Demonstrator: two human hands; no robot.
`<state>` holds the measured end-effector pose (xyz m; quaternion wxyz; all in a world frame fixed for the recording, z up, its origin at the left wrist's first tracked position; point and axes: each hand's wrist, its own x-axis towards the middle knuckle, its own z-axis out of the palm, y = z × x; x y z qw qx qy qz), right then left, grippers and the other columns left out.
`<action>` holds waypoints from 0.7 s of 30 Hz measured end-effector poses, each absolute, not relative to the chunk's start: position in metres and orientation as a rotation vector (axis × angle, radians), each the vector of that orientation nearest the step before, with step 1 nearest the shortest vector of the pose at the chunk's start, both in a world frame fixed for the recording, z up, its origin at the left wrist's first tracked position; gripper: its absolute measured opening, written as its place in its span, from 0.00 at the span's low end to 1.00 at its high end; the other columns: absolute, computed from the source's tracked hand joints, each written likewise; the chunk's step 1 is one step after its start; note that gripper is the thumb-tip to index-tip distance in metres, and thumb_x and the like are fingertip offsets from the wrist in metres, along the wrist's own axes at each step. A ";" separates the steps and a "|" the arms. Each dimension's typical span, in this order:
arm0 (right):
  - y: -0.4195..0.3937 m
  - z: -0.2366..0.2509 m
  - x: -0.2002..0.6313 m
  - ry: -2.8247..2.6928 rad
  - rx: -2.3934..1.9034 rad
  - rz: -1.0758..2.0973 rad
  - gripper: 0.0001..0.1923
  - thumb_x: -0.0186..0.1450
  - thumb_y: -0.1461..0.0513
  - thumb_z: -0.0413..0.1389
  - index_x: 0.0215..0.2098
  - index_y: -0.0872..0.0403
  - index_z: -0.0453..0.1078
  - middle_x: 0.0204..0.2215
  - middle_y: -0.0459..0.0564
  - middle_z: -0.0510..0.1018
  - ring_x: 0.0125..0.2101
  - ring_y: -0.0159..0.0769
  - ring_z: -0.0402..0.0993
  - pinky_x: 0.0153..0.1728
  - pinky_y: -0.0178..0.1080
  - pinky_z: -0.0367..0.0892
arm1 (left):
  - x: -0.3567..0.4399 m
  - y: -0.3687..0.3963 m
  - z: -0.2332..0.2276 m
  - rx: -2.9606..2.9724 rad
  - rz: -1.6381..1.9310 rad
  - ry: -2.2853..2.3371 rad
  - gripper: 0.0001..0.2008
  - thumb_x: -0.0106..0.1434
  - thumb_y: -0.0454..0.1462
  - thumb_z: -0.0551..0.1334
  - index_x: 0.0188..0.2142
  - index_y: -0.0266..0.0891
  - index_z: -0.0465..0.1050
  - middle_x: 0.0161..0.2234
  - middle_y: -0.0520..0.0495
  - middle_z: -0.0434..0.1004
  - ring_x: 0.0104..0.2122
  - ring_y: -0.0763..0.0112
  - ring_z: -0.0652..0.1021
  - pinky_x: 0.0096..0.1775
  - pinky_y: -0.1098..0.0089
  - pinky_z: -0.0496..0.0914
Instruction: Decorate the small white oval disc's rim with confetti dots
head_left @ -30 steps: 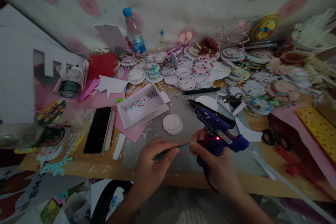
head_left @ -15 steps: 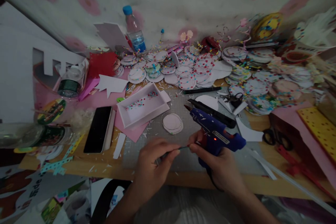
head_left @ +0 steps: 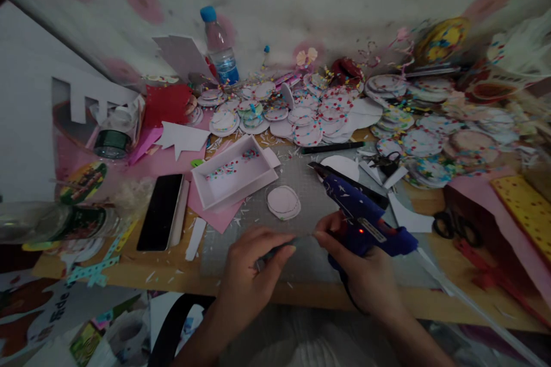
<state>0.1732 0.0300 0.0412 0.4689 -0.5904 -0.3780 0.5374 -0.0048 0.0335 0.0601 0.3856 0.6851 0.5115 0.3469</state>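
Two hands work a thin stick beside a blue glue gun over a cluttered craft table.

The left hand [head_left: 253, 266] pinches a thin dark stick [head_left: 282, 245] between thumb and fingertips, low over the grey mat [head_left: 301, 183]. The right hand [head_left: 357, 266] is wrapped around the grip of the glue gun [head_left: 365, 223], its fingertip meeting the stick's far end. The gun's nozzle points up-left, near a round paper disc [head_left: 283, 202] and a white tray [head_left: 235, 172].

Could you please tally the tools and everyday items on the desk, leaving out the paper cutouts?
Glue gun, in the right hand: 1
Scissors: 2
Water bottle: 1
Phone: 1
White tray: 1
Total: 6
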 end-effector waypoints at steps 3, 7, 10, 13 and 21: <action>0.031 0.043 0.172 -0.932 -1.455 1.314 0.15 0.56 0.55 0.63 0.29 0.52 0.62 0.27 0.44 0.71 0.23 0.28 0.63 0.22 0.33 0.62 | -0.005 0.034 0.061 1.738 0.888 1.302 0.07 0.63 0.33 0.63 0.40 0.41 0.79 0.31 0.49 0.79 0.33 0.70 0.77 0.35 0.72 0.70; 0.032 0.043 0.171 -0.942 -1.423 1.297 0.13 0.57 0.56 0.62 0.29 0.52 0.62 0.28 0.45 0.72 0.24 0.29 0.64 0.23 0.32 0.61 | -0.004 0.034 0.064 1.740 0.875 1.307 0.07 0.63 0.33 0.62 0.40 0.41 0.79 0.32 0.49 0.79 0.34 0.71 0.77 0.35 0.73 0.70; 0.032 0.044 0.171 -0.961 -1.406 1.298 0.11 0.57 0.58 0.62 0.30 0.51 0.63 0.29 0.44 0.72 0.25 0.29 0.65 0.24 0.33 0.61 | -0.004 0.033 0.064 1.751 0.864 1.311 0.07 0.63 0.33 0.62 0.39 0.41 0.79 0.31 0.49 0.79 0.33 0.71 0.77 0.35 0.73 0.70; 0.032 0.045 0.172 -0.972 -1.383 1.318 0.11 0.56 0.58 0.62 0.29 0.51 0.63 0.29 0.44 0.72 0.26 0.30 0.66 0.25 0.33 0.63 | -0.004 0.032 0.064 1.746 0.849 1.314 0.07 0.63 0.33 0.62 0.39 0.40 0.79 0.32 0.48 0.79 0.33 0.70 0.77 0.34 0.72 0.70; 0.032 0.043 0.170 -0.950 -1.386 1.360 0.13 0.56 0.56 0.62 0.28 0.51 0.62 0.28 0.45 0.71 0.26 0.30 0.65 0.25 0.34 0.62 | -0.004 0.032 0.065 1.740 0.843 1.295 0.07 0.63 0.33 0.62 0.40 0.41 0.79 0.31 0.48 0.79 0.32 0.69 0.77 0.33 0.72 0.70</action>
